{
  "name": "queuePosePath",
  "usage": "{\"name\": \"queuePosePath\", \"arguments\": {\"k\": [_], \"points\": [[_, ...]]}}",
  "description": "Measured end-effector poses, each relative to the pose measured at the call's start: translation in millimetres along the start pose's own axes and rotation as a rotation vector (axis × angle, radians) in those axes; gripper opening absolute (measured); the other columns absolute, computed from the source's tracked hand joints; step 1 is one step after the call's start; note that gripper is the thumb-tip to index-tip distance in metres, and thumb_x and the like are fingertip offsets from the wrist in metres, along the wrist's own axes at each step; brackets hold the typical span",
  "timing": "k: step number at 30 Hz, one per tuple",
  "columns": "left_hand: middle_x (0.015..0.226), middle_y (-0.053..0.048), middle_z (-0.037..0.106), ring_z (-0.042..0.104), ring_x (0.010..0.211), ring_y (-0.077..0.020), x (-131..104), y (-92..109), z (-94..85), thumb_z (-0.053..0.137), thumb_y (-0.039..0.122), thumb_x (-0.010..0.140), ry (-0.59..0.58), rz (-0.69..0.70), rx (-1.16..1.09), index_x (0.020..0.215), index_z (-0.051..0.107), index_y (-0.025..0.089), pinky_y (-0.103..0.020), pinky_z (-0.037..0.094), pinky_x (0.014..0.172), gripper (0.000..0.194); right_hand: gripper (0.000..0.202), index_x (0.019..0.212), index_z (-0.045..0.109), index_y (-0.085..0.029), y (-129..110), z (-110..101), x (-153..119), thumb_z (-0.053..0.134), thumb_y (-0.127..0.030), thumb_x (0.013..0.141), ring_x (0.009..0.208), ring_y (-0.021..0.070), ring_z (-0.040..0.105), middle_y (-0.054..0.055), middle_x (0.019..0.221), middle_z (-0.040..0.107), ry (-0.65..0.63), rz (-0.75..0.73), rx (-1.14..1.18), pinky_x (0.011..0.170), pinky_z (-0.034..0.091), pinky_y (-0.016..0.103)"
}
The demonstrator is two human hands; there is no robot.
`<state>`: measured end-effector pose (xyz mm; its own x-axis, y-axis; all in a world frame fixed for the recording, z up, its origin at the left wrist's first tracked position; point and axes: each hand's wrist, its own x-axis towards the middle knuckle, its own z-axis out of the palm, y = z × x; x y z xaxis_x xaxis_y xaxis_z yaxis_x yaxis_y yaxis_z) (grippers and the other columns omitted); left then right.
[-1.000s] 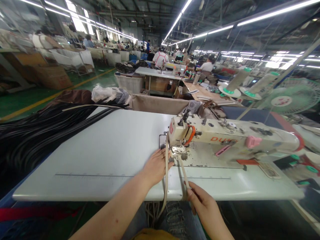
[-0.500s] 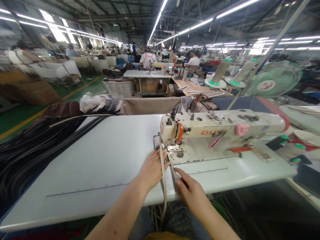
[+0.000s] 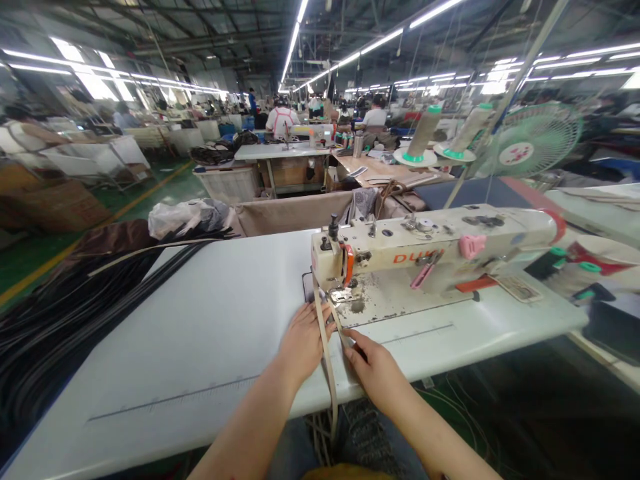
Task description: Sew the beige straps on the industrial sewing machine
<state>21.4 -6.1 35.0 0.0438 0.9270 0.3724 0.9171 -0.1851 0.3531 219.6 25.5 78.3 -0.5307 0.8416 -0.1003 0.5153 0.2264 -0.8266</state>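
My left hand (image 3: 304, 339) lies flat on the white table just in front of the sewing machine (image 3: 430, 250), fingers stretched toward the presser foot (image 3: 345, 293). A narrow beige strip (image 3: 326, 357) hangs from the machine head, crosses over the fingers of this hand and drops past the table's front edge. Between thumb and forefinger, my right hand (image 3: 375, 367) pinches another length of beige strip (image 3: 339, 321) that leads up to the presser foot. My left thumb is close beside that length; whether it presses on it is hard to tell.
Black strips (image 3: 100, 307) are heaped along the table's left side, with one beige strip on top. Behind the table stands a fabric-lined bin (image 3: 295, 212). Thread cones (image 3: 424, 133) and a green fan (image 3: 535, 140) are at the back right. People sit at other machines farther off.
The scene has shifted slightly left in view as the head turned. My right hand has moved a little forward along the strip, nearer the presser foot. My left hand stays about where it was.
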Motion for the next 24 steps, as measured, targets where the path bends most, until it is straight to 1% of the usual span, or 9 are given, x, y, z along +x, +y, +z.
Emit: {"name": "queuePosePath", "arguments": {"k": [6,9,12,16,20,24], "points": [[0.145,-0.011,0.066,0.054,0.143,-0.0282,-1.1,-1.7,2.7,0.041,0.033,0.110,0.019,0.016,0.010,0.139,0.061,0.017,-0.054,0.044,0.121,0.040,0.048,0.131,0.069,-0.017,2.8,3.1,6.1,0.052,-0.034,0.090,0.072,0.0261,0.068,0.004,0.074,0.074,0.042,0.016,0.003,0.072,0.052,0.037],[0.144,-0.011,0.066,0.055,0.141,-0.0278,-1.2,-2.5,3.5,0.040,0.034,0.110,0.030,0.009,0.006,0.140,0.061,0.018,-0.055,0.044,0.120,0.039,0.047,0.131,0.068,-0.016,5.3,3.0,2.7,0.051,-0.033,0.090,0.064,0.0234,0.064,0.001,0.064,0.068,0.035,0.024,0.010,0.064,0.048,0.033],[0.144,-0.010,0.066,0.056,0.141,-0.0272,-0.9,-3.2,3.9,0.040,0.034,0.110,0.026,0.004,-0.002,0.140,0.061,0.020,-0.054,0.044,0.120,0.039,0.047,0.131,0.067,-0.015,5.0,0.5,-5.7,0.050,-0.034,0.092,0.057,0.0209,0.061,-0.002,0.060,0.064,0.009,0.029,0.023,0.060,0.046,0.032],[0.147,-0.009,0.064,0.055,0.142,-0.0268,-0.3,-3.8,3.7,0.041,0.032,0.110,0.012,0.006,0.005,0.141,0.060,0.021,-0.055,0.044,0.121,0.038,0.044,0.128,0.069,-0.017,0.7,-5.4,-19.7,0.050,-0.035,0.093,0.055,0.0199,0.059,-0.003,0.058,0.063,-0.041,0.031,0.054,0.057,0.044,0.031],[0.148,-0.010,0.063,0.054,0.142,-0.0273,0.1,-2.7,2.3,0.043,0.031,0.110,0.009,0.016,0.016,0.143,0.058,0.022,-0.055,0.044,0.120,0.038,0.042,0.126,0.069,-0.019,1.0,-10.3,-32.3,0.046,-0.039,0.097,0.052,0.0204,0.059,-0.004,0.055,0.061,-0.126,0.050,0.125,0.055,0.045,0.031],[0.149,-0.010,0.062,0.054,0.142,-0.0270,0.7,-0.5,0.5,0.044,0.031,0.110,-0.001,0.009,0.021,0.145,0.057,0.022,-0.054,0.045,0.120,0.039,0.040,0.118,0.070,-0.019,6.3,-13.4,-42.2,0.046,-0.045,0.098,0.060,0.0215,0.063,0.000,0.066,0.068,-0.143,0.044,0.135,0.063,0.050,0.032]]}}
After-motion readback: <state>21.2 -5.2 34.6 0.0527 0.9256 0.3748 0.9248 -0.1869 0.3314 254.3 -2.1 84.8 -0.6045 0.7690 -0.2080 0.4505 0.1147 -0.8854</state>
